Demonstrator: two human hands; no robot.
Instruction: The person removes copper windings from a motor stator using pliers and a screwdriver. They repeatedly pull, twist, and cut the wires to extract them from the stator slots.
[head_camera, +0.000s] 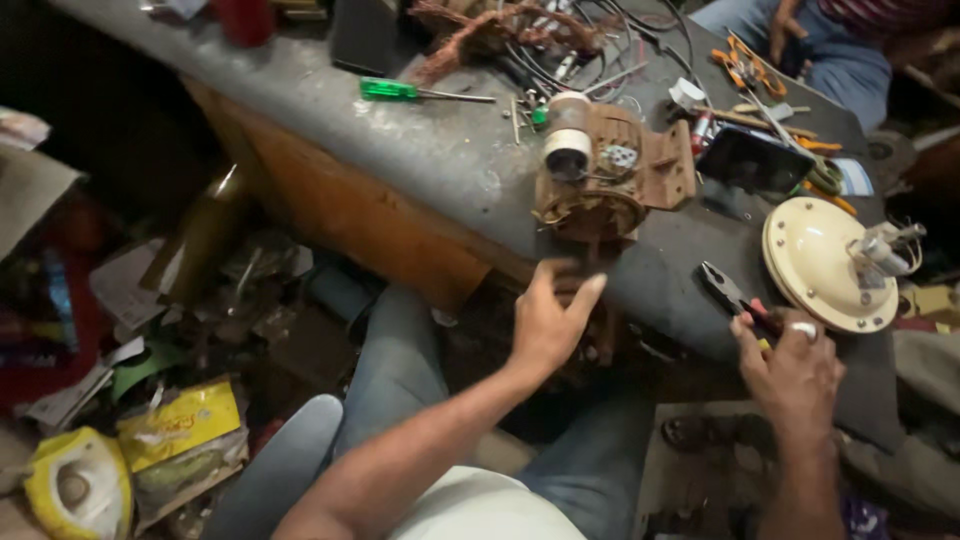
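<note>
My left hand (550, 315) hovers with spread fingers just below a rusty brown motor assembly (610, 180) at the workbench edge; it holds nothing. A white-ended cylinder (567, 150) rests on top of that assembly. My right hand (795, 365) grips a pair of pliers (728, 293) with jaws pointing up-left onto the grey bench top (430, 150). A cream round cover (815, 262) with a small metal part on it lies just right of the pliers.
A green-handled screwdriver (405, 91), tangled wires (560, 40), a dark phone (752, 160) and orange-handled tools (745, 68) lie on the bench. Another person's legs (830, 45) are at the far right. Scrap and wrappers (170, 420) litter the floor on the left.
</note>
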